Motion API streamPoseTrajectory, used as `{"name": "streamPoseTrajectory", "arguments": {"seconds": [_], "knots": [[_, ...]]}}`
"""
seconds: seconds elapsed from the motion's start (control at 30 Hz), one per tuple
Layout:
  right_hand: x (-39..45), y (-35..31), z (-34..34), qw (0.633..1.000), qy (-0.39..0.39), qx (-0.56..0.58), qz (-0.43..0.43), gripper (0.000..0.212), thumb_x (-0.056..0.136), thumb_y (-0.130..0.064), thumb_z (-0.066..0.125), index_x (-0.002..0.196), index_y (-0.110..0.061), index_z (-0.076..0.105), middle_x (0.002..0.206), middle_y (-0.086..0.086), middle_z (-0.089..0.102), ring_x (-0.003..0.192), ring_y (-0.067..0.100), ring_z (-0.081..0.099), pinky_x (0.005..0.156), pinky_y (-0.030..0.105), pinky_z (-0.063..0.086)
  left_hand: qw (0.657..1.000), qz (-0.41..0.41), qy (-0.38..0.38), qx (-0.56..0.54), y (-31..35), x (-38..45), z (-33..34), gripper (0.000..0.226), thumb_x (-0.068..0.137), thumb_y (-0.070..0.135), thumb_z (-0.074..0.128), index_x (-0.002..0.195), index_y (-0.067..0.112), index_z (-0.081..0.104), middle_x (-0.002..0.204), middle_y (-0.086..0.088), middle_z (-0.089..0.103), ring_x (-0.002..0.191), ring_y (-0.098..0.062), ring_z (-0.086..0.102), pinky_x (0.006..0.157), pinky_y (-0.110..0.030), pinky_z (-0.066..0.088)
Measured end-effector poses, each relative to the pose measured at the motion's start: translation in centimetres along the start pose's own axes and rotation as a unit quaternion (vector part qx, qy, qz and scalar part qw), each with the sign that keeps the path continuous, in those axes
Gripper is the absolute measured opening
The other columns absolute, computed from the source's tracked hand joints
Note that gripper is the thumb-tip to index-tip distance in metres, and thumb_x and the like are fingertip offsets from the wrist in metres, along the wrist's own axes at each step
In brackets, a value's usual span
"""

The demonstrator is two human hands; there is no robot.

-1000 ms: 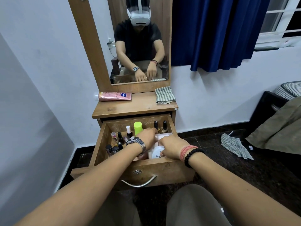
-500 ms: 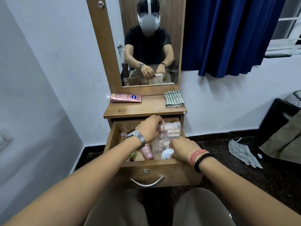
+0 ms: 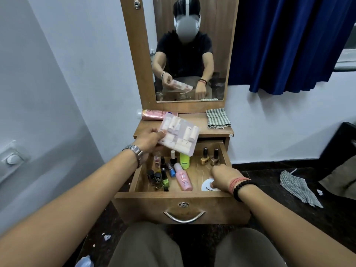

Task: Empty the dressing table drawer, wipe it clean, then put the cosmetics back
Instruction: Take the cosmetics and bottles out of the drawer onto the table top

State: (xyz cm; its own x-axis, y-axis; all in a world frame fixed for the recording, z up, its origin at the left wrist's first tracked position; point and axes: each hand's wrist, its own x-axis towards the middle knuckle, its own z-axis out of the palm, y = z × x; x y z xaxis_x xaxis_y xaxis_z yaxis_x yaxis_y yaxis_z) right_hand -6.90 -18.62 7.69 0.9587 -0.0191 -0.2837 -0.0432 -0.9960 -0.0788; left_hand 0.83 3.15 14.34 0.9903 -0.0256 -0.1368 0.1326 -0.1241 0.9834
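The drawer of the dressing table stands pulled out at lower centre of the frame, its front panel with the curved metal handle nearest to us, just above our knees. At the lower right of the drawer our right hand reaches inside, fingers curled down onto a round white container lettered "NAIL"; whether they actually grip it or only rest on it we cannot tell. Left of that, a pink spray bottle lies on its side on the drawer floor, and beyond it toward the left wall stands a cluster of small nail polish bottles, dark, green and blue among them. Farther back in the drawer we see a lime-green bottle upright and, toward the right, two gold-toned polish bottles with black caps. Above the drawer's left half, at the centre of the frame, our left hand pinches a clear pack of pale cosmetic tubes by its left edge, thumb on top, holding it tilted in the air over the table's front edge. On the tabletop behind it a pink tube lies at the left and a folded checked cloth at the right. The mirror rises at upper centre.
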Motion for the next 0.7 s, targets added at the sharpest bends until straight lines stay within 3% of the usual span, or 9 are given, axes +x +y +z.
{"name": "streamPoseTrajectory", "arguments": {"seconds": [0.1, 0.17, 0.23, 0.37, 0.47, 0.53, 0.63, 0.7], "knots": [[0.1, 0.0, 0.3, 1.000, 0.000, -0.002, 0.001, 0.036, 0.092, -0.027, 0.059, 0.123, -0.009, 0.055, 0.128, 0.014, 0.055, 0.115, 0.033, 0.057, 0.094, 0.039, 0.046, 0.998, -0.043, 0.042, -0.036, -1.3, 1.0, -1.9, 0.010, 0.092, 0.015, 0.060, 0.087, 0.012, 0.052, 0.096, -0.009, 0.065, 0.085, -0.019, 0.065, 0.069, -0.032, 0.059], [0.3, 0.1, 0.3, 1.000, 0.003, -0.001, 0.000, 0.034, 0.092, -0.025, 0.058, 0.122, -0.009, 0.055, 0.126, 0.014, 0.056, 0.113, 0.032, 0.058, 0.094, 0.039, 0.047, 0.994, -0.066, 0.065, -0.063, -1.9, 1.7, -3.1, 0.011, 0.092, 0.015, 0.060, 0.084, 0.012, 0.053, 0.087, -0.007, 0.063, 0.077, -0.017, 0.063, 0.056, -0.026, 0.058], [0.3, 0.2, 0.3, 1.000, 0.002, 0.001, -0.003, 0.034, 0.091, -0.026, 0.058, 0.122, -0.011, 0.057, 0.125, 0.012, 0.057, 0.112, 0.031, 0.058, 0.095, 0.038, 0.048, 0.989, -0.088, 0.074, -0.094, -2.2, 2.4, -4.2, 0.008, 0.092, 0.015, 0.060, 0.090, 0.009, 0.055, 0.084, -0.005, 0.062, 0.074, -0.017, 0.061, 0.047, -0.022, 0.056], [0.5, 0.0, 0.5, 1.000, -0.009, -0.004, 0.002, 0.038, 0.089, -0.030, 0.059, 0.124, -0.015, 0.057, 0.127, 0.011, 0.055, 0.113, 0.031, 0.058, 0.095, 0.036, 0.048, 0.981, -0.106, 0.091, -0.135, -2.1, 3.9, -5.8, 0.011, 0.091, 0.015, 0.061, 0.098, 0.007, 0.058, 0.091, -0.006, 0.062, 0.078, -0.018, 0.061, 0.048, -0.024, 0.056], [0.7, -0.1, 0.6, 1.000, -0.013, -0.002, 0.000, 0.038, 0.089, -0.033, 0.059, 0.123, -0.017, 0.058, 0.127, 0.011, 0.056, 0.113, 0.030, 0.058, 0.095, 0.036, 0.048, 0.979, -0.109, 0.109, -0.133, -1.7, 4.8, -6.1, 0.007, 0.091, 0.015, 0.062, 0.091, 0.008, 0.059, 0.102, -0.008, 0.061, 0.090, -0.022, 0.062, 0.060, -0.028, 0.057], [0.7, -0.1, 0.7, 1.000, -0.011, -0.001, -0.001, 0.038, 0.089, -0.034, 0.058, 0.122, -0.017, 0.059, 0.127, 0.010, 0.056, 0.113, 0.029, 0.058, 0.095, 0.035, 0.048, 0.978, -0.110, 0.116, -0.135, -1.6, 5.4, -6.1, 0.009, 0.091, 0.014, 0.062, 0.097, 0.009, 0.059, 0.110, -0.009, 0.059, 0.097, -0.023, 0.060, 0.064, -0.029, 0.056], [0.7, 0.0, 0.8, 1.000, -0.007, 0.001, -0.005, 0.036, 0.089, -0.033, 0.057, 0.121, -0.017, 0.061, 0.125, 0.010, 0.059, 0.111, 0.028, 0.059, 0.092, 0.034, 0.048, 0.981, -0.098, 0.095, -0.140, -1.8, 6.1, -6.2, 0.045, 0.088, 0.008, 0.065, 0.129, 0.011, 0.046, 0.124, -0.009, 0.052, 0.108, -0.022, 0.056, 0.071, -0.029, 0.055], [0.7, 0.0, 0.7, 1.000, -0.005, 0.000, -0.008, 0.036, 0.090, -0.033, 0.056, 0.122, -0.017, 0.061, 0.124, 0.010, 0.059, 0.110, 0.028, 0.060, 0.092, 0.034, 0.048, 0.987, -0.083, 0.073, -0.119, -2.1, 6.5, -6.2, 0.064, 0.082, 0.003, 0.070, 0.138, 0.011, 0.041, 0.132, -0.010, 0.050, 0.114, -0.023, 0.055, 0.084, -0.031, 0.053]]}}
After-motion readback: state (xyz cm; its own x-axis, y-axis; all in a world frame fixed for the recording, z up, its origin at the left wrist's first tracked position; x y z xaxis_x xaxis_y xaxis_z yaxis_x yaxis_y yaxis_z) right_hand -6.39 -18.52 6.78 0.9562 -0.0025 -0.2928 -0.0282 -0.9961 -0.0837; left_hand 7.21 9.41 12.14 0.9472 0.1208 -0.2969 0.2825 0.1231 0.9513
